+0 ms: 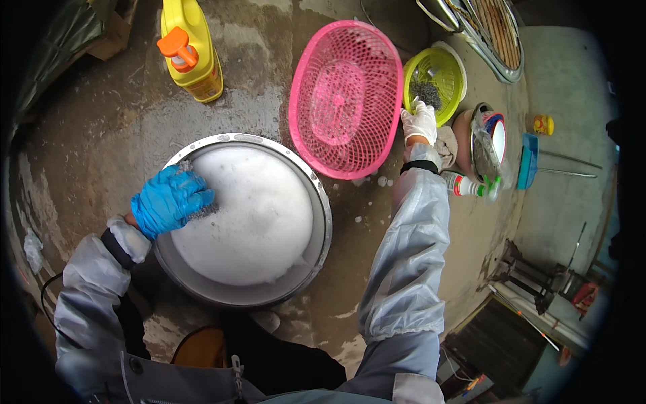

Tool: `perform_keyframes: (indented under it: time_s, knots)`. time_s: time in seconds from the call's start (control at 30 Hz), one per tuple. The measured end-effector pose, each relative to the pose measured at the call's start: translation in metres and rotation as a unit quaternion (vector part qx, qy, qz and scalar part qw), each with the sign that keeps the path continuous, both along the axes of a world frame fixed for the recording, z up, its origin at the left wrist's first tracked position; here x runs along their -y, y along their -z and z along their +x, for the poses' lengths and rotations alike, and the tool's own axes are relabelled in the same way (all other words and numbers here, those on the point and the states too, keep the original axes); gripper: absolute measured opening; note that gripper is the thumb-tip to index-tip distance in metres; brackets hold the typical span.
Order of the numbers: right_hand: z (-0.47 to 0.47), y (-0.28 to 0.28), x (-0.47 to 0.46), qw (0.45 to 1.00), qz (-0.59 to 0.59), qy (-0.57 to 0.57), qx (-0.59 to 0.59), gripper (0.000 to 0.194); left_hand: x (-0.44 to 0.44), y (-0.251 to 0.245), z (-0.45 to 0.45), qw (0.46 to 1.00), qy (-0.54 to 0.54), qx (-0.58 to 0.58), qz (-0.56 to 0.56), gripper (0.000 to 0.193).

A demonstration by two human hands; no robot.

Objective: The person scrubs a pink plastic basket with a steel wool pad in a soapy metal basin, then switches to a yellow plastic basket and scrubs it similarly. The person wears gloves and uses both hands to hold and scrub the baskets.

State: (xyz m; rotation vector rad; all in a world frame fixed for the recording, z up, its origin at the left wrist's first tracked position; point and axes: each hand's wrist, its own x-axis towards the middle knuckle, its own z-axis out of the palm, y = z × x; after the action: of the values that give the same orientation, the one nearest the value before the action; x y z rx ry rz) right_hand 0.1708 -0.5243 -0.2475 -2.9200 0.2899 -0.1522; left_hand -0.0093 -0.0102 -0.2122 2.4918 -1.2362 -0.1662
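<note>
My left hand (171, 199), in a blue glove, grips a steel wool scourer (203, 211) just inside the left rim of a round metal basin (327, 222). White suds (247, 217) fill much of that basin and hide whatever is beneath them. Stretched out to the right, my right hand (420, 122) wears a white glove and is at the near rim of a yellow-green plastic basket (450, 103). Its fingertips are close to another steel wool scourer (426, 94) inside the basket; whether they pinch it or the rim is unclear.
A pink plastic basket (293, 101) stands between basin and green basket. A yellow pump jug (202, 76) is beyond the basin. Right of my forearm are a rag (446, 146), a spray bottle (462, 184), stacked basins (464, 141) and a blue dustpan (528, 161). The concrete floor (101, 111) is wet.
</note>
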Motion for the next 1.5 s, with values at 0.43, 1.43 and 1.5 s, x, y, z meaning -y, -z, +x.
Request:
perform_keyframes:
  time_s: [0.43, 1.43, 1.5]
  knots:
    - [-0.155, -0.053, -0.012, 0.960, -0.258, -0.083, 0.070, 0.022, 0.001, 0.000, -0.002, 1.000, -0.009, -0.012, 0.015, 0.050]
    - [-0.267, -0.076, -0.023, 0.975, -0.042, -0.048, -0.214, 0.090, 0.001, 0.001, -0.007, 0.999, 0.007, -0.020, 0.047, 0.055]
    - [-0.252, -0.069, -0.029, 0.966, -0.061, -0.090, -0.233, 0.095, 0.002, 0.001, -0.007, 0.998, 0.004, -0.013, 0.061, 0.055]
